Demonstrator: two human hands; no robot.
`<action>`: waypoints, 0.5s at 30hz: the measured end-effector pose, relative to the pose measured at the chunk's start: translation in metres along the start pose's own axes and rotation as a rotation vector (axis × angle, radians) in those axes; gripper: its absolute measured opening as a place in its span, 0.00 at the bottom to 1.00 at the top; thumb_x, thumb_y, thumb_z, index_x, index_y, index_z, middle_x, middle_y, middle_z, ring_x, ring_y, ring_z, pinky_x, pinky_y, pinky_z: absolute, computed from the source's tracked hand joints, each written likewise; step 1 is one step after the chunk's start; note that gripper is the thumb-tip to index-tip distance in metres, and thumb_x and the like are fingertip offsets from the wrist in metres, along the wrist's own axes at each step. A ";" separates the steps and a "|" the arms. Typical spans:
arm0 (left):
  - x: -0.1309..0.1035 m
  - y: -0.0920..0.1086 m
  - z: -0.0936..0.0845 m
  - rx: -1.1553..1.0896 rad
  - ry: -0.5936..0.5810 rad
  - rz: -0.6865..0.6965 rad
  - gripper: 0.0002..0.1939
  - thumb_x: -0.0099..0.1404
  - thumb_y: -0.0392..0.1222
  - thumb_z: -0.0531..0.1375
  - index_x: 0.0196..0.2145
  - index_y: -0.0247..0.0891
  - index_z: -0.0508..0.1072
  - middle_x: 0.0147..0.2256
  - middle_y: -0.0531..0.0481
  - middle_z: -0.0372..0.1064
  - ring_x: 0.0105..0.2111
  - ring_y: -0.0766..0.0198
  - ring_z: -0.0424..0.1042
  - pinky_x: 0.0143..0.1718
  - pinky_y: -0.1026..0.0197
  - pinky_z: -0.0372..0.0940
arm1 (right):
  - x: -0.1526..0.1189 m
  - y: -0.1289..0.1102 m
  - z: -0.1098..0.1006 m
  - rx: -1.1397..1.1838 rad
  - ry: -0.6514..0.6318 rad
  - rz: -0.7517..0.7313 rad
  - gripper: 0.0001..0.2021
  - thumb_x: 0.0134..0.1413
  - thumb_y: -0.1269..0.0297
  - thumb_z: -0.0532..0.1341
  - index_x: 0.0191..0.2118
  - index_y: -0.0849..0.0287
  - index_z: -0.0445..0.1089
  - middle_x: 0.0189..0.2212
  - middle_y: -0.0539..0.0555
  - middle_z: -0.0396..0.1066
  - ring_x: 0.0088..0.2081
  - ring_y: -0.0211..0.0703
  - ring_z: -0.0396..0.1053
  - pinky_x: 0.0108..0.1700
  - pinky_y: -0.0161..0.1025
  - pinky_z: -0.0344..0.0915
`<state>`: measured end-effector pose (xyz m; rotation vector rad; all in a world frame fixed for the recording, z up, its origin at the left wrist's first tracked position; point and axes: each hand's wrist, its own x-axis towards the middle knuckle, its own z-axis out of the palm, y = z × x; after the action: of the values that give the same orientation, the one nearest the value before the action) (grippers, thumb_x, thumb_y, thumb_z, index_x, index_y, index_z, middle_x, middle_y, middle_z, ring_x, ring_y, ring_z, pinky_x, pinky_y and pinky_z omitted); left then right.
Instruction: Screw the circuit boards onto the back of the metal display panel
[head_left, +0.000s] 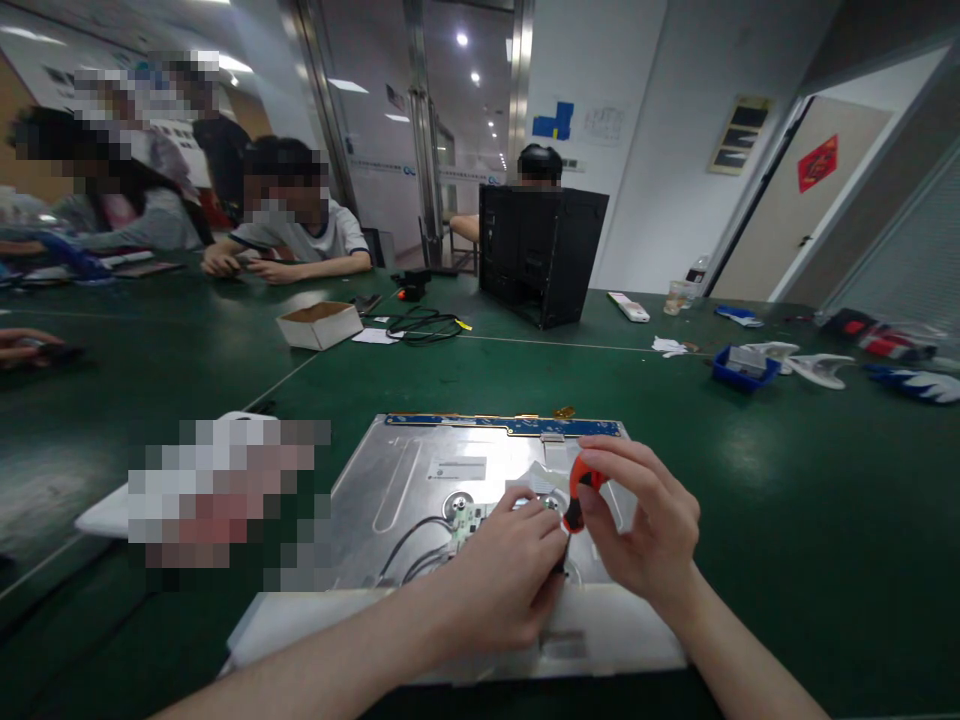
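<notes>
A metal-backed display panel lies on the green table in front of me, with a long blue circuit strip along its far edge. My right hand grips the orange and black handle of a screwdriver between thumb and fingers. Its thin shaft points down at the panel, and the tip is hidden by my left hand. My left hand is curled low over the panel beside the shaft, its fingertips mostly out of sight. Partly under it sits a small green circuit board with black cables.
A black computer case stands at the back, with a person behind it. Left of it are an open cardboard box and coiled black cable. A blue tray sits at right. Several people sit or stand on the left.
</notes>
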<state>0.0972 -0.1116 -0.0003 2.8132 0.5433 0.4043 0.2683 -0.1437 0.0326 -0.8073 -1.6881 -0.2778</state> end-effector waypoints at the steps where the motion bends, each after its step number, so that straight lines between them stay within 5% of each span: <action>1: 0.000 0.000 0.000 0.003 0.003 -0.004 0.04 0.61 0.36 0.58 0.37 0.38 0.70 0.40 0.44 0.75 0.42 0.52 0.72 0.57 0.45 0.57 | 0.000 0.000 0.000 0.019 -0.013 -0.001 0.18 0.58 0.76 0.60 0.52 0.54 0.69 0.43 0.57 0.77 0.44 0.49 0.78 0.41 0.45 0.78; 9: -0.001 -0.001 0.000 -0.011 0.003 0.019 0.09 0.63 0.35 0.58 0.42 0.39 0.71 0.42 0.44 0.74 0.44 0.50 0.72 0.57 0.45 0.56 | -0.007 0.003 0.003 0.115 0.043 0.058 0.21 0.56 0.72 0.66 0.53 0.53 0.62 0.41 0.55 0.77 0.40 0.46 0.79 0.39 0.43 0.77; 15: -0.001 0.000 -0.002 -0.013 0.000 0.018 0.08 0.63 0.35 0.58 0.41 0.39 0.71 0.40 0.44 0.74 0.42 0.52 0.72 0.56 0.45 0.57 | -0.013 0.004 0.001 0.147 -0.042 0.080 0.19 0.60 0.71 0.59 0.57 0.55 0.61 0.48 0.60 0.76 0.42 0.47 0.78 0.40 0.45 0.77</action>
<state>0.0956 -0.1116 0.0013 2.8078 0.5139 0.4093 0.2717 -0.1447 0.0196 -0.7729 -1.6894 -0.0811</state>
